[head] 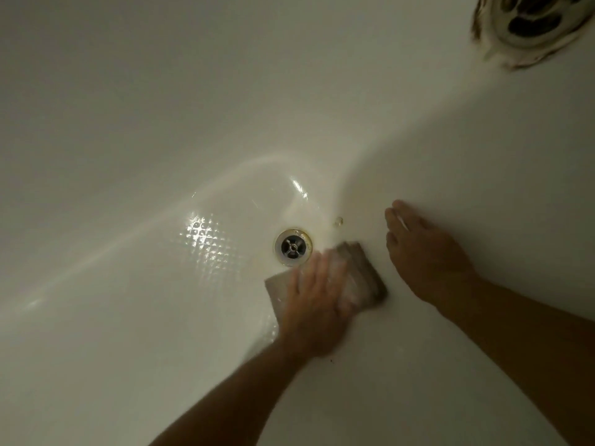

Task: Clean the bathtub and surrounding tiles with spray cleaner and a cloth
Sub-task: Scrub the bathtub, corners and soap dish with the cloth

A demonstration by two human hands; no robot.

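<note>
Left hand (317,304), right hand (425,252), bare forearms, sleeveless

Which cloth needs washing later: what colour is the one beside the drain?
Grey-brown cloth, seen in the head view.

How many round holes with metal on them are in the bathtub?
2. The drain sits in the tub floor, just beside the cloth under the left hand. The overflow cover is high on the end wall, top right, partly cut off.

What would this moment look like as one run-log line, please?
left hand presses cloth beside drain | right hand flat on bathtub wall
</note>
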